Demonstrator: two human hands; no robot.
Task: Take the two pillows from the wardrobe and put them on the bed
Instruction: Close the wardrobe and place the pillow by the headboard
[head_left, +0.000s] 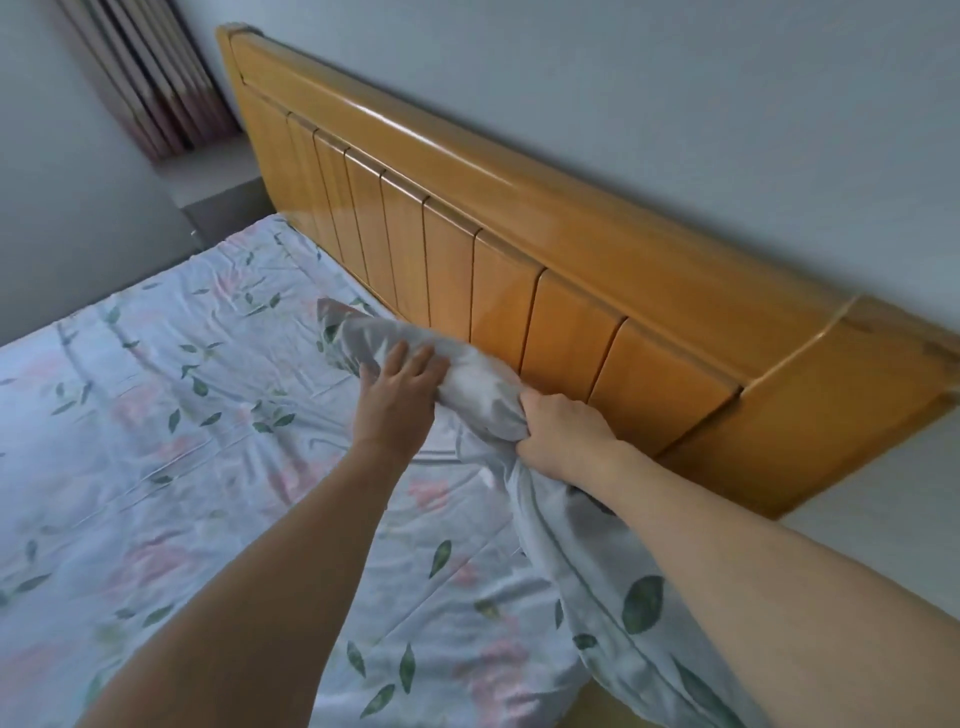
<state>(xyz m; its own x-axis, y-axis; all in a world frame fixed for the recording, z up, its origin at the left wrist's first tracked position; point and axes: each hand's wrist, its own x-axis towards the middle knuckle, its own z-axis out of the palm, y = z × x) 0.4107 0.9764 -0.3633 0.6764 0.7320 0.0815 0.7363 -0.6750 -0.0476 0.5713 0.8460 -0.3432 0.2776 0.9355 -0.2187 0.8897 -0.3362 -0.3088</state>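
Note:
A pillow (483, 387) in a pale floral case lies against the wooden headboard (519, 270) at the head of the bed (156, 441). My right hand (563, 439) is clenched on a bunch of its fabric near the middle. My left hand (397, 392) rests flat on the pillow's far end, fingers spread. A second pillow (623, 613) in the same leaf print lies under my right forearm at the bed's near right edge. The wardrobe is out of view.
The bed sheet has the same pink flower and green leaf print as the pillows. A striped curtain (150, 88) hangs at the upper left above a grey ledge (218, 176). A plain wall runs behind the headboard.

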